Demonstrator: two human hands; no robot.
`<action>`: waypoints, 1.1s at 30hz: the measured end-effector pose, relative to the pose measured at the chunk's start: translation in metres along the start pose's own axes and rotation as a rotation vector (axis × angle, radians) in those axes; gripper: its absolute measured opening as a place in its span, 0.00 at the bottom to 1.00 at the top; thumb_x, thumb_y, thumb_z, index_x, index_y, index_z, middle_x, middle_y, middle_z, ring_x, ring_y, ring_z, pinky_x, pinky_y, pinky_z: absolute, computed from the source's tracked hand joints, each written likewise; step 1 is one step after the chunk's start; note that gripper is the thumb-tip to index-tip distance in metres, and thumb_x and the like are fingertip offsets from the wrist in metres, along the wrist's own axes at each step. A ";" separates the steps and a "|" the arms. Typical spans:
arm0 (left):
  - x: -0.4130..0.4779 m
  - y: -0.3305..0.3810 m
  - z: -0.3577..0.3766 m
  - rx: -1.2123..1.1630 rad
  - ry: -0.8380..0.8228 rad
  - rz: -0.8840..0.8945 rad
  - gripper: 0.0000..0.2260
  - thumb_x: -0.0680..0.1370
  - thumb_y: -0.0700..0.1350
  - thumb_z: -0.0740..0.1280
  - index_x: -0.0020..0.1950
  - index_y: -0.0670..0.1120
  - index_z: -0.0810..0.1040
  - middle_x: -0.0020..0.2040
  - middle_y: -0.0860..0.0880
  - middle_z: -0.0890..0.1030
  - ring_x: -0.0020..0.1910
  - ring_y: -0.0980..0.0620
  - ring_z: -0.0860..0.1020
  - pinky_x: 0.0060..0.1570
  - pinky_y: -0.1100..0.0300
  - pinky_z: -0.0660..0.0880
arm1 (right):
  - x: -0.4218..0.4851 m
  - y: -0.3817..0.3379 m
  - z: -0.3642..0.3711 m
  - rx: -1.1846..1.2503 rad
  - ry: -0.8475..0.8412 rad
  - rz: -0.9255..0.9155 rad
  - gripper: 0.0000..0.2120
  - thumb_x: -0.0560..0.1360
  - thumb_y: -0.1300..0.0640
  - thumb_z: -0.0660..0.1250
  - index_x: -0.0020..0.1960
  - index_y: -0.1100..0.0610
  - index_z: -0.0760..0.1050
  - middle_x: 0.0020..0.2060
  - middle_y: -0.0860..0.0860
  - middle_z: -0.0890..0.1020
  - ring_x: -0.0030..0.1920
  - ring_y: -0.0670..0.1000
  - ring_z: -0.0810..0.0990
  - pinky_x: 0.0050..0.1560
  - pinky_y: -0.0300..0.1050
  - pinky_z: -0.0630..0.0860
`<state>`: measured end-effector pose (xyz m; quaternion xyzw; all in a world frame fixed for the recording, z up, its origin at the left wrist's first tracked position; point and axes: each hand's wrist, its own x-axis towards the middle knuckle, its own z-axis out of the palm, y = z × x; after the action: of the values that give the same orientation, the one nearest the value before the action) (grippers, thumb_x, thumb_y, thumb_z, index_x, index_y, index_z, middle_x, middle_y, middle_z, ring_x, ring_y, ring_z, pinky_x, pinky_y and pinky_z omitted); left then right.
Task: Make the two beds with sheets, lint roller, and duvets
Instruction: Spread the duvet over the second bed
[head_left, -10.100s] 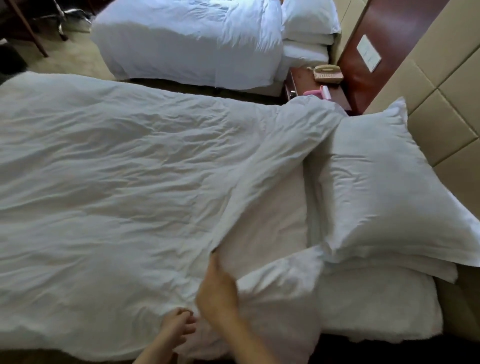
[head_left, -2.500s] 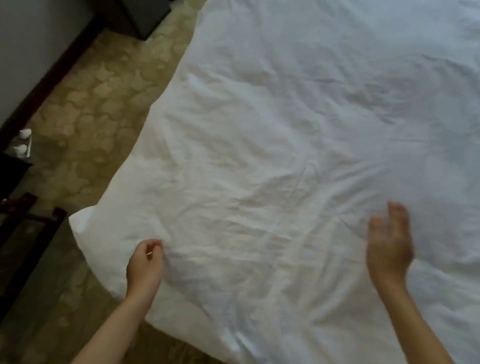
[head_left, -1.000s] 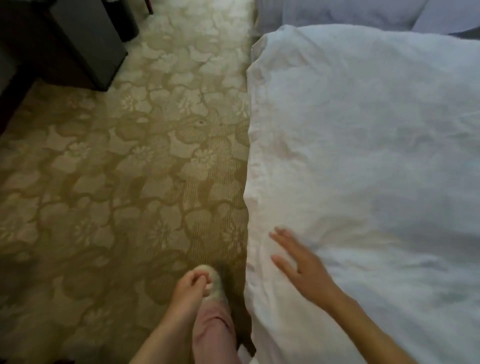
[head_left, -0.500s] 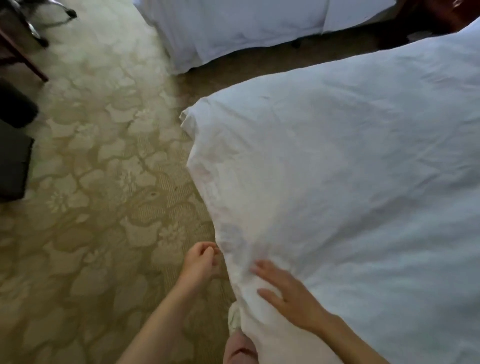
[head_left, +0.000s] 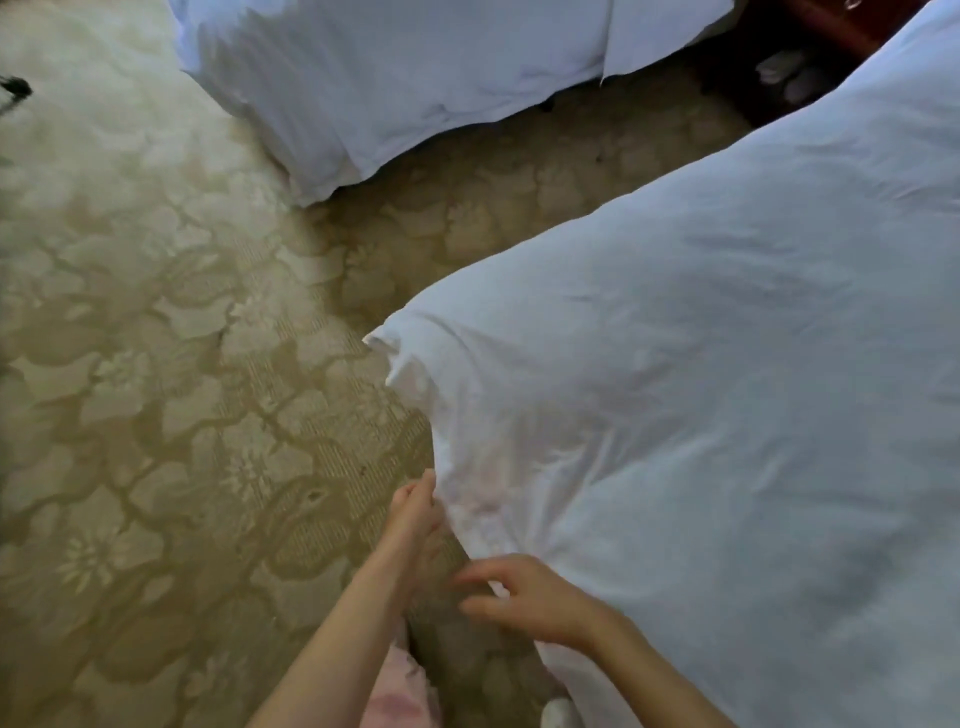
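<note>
At the foot-end corner of the near bed: left hand (head_left: 415, 512) is up against the hanging edge of the duvet (head_left: 701, 389), fingers long and together, touching the cloth. Can't tell whether the thumb has a pinch on it. Right hand (head_left: 524, 597) is just beside the lower hem, fingers spread and slack, holding nothing, a bit blurred.

Risks, as I read it:
- A one-handed tug from the left would skew the whole cover, since the far side has nothing pinning it.
- The hem hangs close to the carpet (head_left: 156, 364). If it slips it lands on the pile and picks up lint.
- A socked foot (head_left: 558, 714) sits right by the hem and could step on it.
- The corner tip (head_left: 384, 343) looks flat and folded over, so the filling may not reach it. It'll stay floppy unless it's shaken in.

Materials: the duvet is white, matte and woven, with fine creases. The body is puffy and rounded, the tip a thin flap. It should drape and slide easily. The carpet is beige-gold with a floral relief on ribbed ground. The second bed (head_left: 415, 67) is across the aisle, well apart, and its white cover hangs smoother. A dark reddish nightstand (head_left: 831, 21) is at top right.
</note>
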<state>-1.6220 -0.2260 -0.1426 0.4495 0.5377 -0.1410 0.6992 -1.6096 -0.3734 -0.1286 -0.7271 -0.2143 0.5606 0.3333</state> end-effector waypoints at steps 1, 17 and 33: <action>0.011 0.022 -0.002 -0.036 -0.081 -0.021 0.17 0.81 0.56 0.58 0.61 0.46 0.71 0.49 0.49 0.77 0.40 0.52 0.80 0.37 0.58 0.75 | 0.008 -0.007 -0.016 0.126 0.250 0.011 0.12 0.77 0.55 0.65 0.60 0.53 0.79 0.56 0.47 0.81 0.57 0.42 0.78 0.63 0.40 0.72; 0.146 0.094 -0.019 -0.206 0.152 -0.187 0.16 0.77 0.42 0.67 0.62 0.38 0.71 0.56 0.42 0.77 0.51 0.43 0.77 0.51 0.49 0.76 | 0.098 -0.080 -0.174 -0.002 1.247 0.137 0.17 0.79 0.59 0.62 0.68 0.57 0.70 0.69 0.51 0.70 0.70 0.51 0.66 0.66 0.41 0.63; 0.142 0.220 0.010 0.626 0.418 0.284 0.19 0.77 0.36 0.61 0.68 0.37 0.67 0.64 0.37 0.72 0.60 0.37 0.73 0.54 0.50 0.71 | 0.136 -0.062 -0.255 -0.116 1.178 0.167 0.21 0.80 0.51 0.58 0.73 0.50 0.64 0.75 0.46 0.60 0.76 0.47 0.52 0.75 0.52 0.49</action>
<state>-1.4118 -0.0708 -0.1622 0.7296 0.5320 -0.1055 0.4166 -1.3232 -0.2995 -0.1370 -0.9470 0.0341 0.0744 0.3105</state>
